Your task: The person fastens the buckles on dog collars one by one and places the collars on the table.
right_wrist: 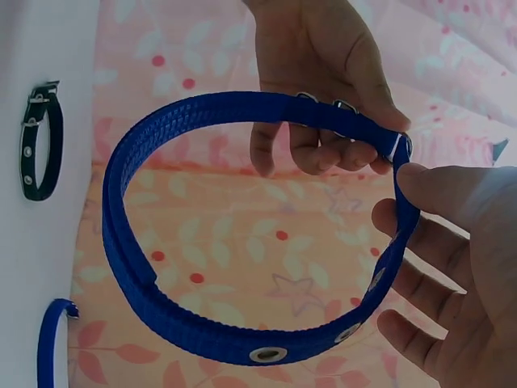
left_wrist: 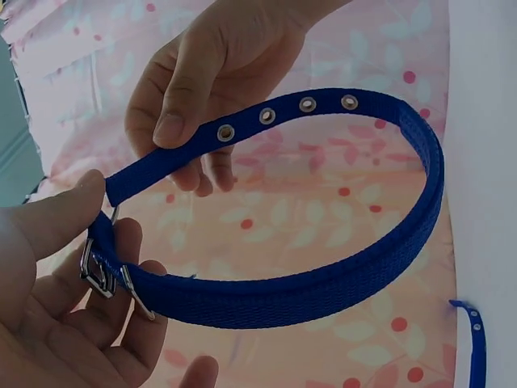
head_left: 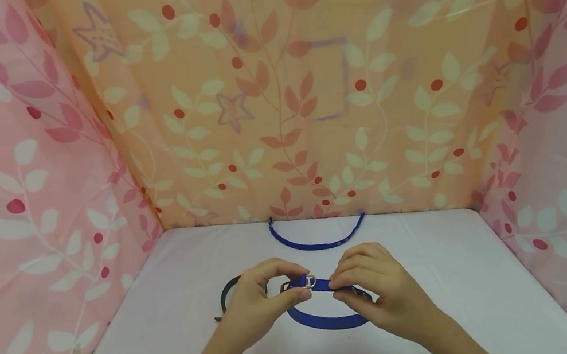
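A blue dog collar [head_left: 330, 323] is held up above the table, bent into a loop. My left hand [head_left: 255, 301] pinches its buckle end between thumb and fingers. A metal buckle [left_wrist: 98, 271] and a D-ring [head_left: 310, 281] sit by those fingers. My right hand [head_left: 385, 281] pinches the strap's other end, the part with several metal eyelets [left_wrist: 267, 115]. The strap tip meets the metal ring [right_wrist: 401, 148] next to the left thumb; whether it passes through, I cannot tell.
Behind the hands, a second blue collar [head_left: 317, 247] lies curved at the table's back edge. A black collar [right_wrist: 52, 153] rests on the white table [head_left: 175, 327] to the left, partly hidden by the left hand. Floral cloth walls [head_left: 279, 85] enclose the back and sides.
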Tool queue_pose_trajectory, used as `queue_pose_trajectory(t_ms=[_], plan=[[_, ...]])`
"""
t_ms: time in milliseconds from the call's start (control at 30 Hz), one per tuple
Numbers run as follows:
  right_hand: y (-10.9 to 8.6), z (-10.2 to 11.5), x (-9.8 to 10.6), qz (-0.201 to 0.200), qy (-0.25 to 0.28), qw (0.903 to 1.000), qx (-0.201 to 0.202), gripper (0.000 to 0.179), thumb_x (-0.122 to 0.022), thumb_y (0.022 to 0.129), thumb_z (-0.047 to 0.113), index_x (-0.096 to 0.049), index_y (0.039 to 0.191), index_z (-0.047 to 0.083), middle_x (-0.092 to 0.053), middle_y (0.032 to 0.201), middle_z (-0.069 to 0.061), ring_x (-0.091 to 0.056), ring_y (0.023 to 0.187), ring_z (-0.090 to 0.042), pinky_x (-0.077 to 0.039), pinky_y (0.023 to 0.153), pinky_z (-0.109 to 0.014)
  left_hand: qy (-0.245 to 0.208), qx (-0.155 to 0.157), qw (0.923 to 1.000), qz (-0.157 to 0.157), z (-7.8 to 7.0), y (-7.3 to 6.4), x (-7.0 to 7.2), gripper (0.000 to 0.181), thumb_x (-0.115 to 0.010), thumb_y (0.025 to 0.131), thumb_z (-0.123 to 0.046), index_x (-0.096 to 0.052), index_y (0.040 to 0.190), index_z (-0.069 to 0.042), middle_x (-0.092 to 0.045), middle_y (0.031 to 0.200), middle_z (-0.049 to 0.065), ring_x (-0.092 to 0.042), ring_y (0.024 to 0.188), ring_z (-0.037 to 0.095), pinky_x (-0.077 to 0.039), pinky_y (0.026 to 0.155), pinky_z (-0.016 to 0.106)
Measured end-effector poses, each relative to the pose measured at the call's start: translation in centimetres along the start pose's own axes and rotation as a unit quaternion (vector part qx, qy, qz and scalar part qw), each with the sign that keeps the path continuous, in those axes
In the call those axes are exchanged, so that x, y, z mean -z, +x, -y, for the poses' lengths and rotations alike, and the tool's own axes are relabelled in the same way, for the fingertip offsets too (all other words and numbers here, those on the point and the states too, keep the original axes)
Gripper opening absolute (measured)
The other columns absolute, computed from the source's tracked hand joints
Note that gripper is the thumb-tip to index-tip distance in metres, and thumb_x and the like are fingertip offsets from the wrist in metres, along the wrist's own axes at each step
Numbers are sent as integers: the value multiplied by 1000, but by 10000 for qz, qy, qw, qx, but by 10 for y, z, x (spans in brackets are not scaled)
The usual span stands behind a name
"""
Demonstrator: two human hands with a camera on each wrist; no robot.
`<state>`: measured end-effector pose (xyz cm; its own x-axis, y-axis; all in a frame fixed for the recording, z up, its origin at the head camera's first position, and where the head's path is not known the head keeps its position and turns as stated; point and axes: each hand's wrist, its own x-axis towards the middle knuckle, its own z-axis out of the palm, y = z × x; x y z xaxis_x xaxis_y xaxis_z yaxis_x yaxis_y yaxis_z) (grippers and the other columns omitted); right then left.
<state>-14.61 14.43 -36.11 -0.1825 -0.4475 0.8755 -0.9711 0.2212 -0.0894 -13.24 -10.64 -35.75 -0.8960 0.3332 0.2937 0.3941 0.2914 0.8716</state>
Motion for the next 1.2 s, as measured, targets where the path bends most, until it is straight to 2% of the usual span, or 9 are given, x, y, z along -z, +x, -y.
queue_pose_trajectory(t_ms=[167, 333, 433, 567, 700, 800, 900, 1000, 1200], plan=[[-2, -1, -1, -17, -64, 9999, -106, 9, -71, 98, 20, -74, 99, 13, -73, 96, 2, -62, 98, -22, -41, 98, -32, -24, 49, 10000, 31, -2, 0, -3, 23, -85, 85, -35, -76, 106, -31, -73, 104, -15, -65, 110, 11, -45, 107, 45], [-3, -2, -3, -38, -140, 9996, -221, 8, -71, 98, 21, -75, 99, 14, -74, 97, 3, -63, 98, -21, -42, 98, -32, -39, 88, 9999, 29, -1, 1, -6, 23, -86, 84, -34, -75, 105, -33, -73, 105, -16, -64, 112, 9, -39, 111, 54], [-4, -1, -4, -52, -146, 9995, -279, 8, -71, 99, 22, -75, 99, 14, -74, 98, 3, -64, 98, -21, -41, 98, -31, -84, 22, 10000, 33, 2, 2, -8, 23, -85, 84, -35, -75, 104, -34, -72, 106, -16, -63, 112, 9, -39, 110, 52], [-4, 0, -5, -66, -117, 9996, -263, 8, -72, 98, 22, -75, 99, 14, -75, 98, 3, -64, 98, -21, -42, 97, -32, -130, -107, 9998, 43, 5, 3, -12, 24, -86, 83, -33, -76, 104, -32, -70, 106, -13, -63, 110, 13, -47, 105, 42], [-5, 0, -7, -71, -156, 9995, -275, 9, -72, 98, 22, -75, 100, 13, -75, 98, 4, -64, 97, -20, -42, 97, -32, -81, 69, 9999, 34, 6, 3, -17, 24, -87, 83, -33, -75, 103, -34, -69, 103, -12, -65, 104, 14, -52, 95, 36], [-4, -1, -8, -137, -306, 9989, -331, 13, -70, 99, 24, -75, 100, 12, -74, 96, 4, -64, 96, -19, -42, 96, -31, 35, 231, 9997, -55, 5, 2, -19, 25, -86, 83, -35, -74, 104, -36, -70, 102, -15, -65, 103, 12, -51, 94, 37], [-6, -1, -7, -164, -477, 9980, -391, 16, -69, 100, 27, -75, 102, 12, -73, 95, 5, -63, 96, -18, -41, 96, -30, 99, 219, 9996, -165, 4, 1, -21, 26, -86, 84, -35, -74, 107, -35, -70, 103, -17, -65, 104, 11, -52, 94, 37], [-6, 0, -7, -141, -551, 9975, -412, 17, -69, 100, 28, -75, 102, 12, -73, 95, 5, -63, 96, -18, -41, 96, -30, 175, 107, 9993, -319, 4, -1, -22, 25, -85, 84, -34, -74, 107, -35, -70, 100, -18, -65, 101, 10, -52, 93, 34], [-6, 1, -10, -97, -459, 9978, -468, 18, -73, 98, 27, -74, 106, 11, -74, 101, 4, -64, 99, -19, -42, 100, -30, 247, -420, 9963, -713, 7, -2, -25, 23, -84, 85, -33, -76, 106, -30, -70, 96, -17, -66, 97, 10, -50, 89, 31]])
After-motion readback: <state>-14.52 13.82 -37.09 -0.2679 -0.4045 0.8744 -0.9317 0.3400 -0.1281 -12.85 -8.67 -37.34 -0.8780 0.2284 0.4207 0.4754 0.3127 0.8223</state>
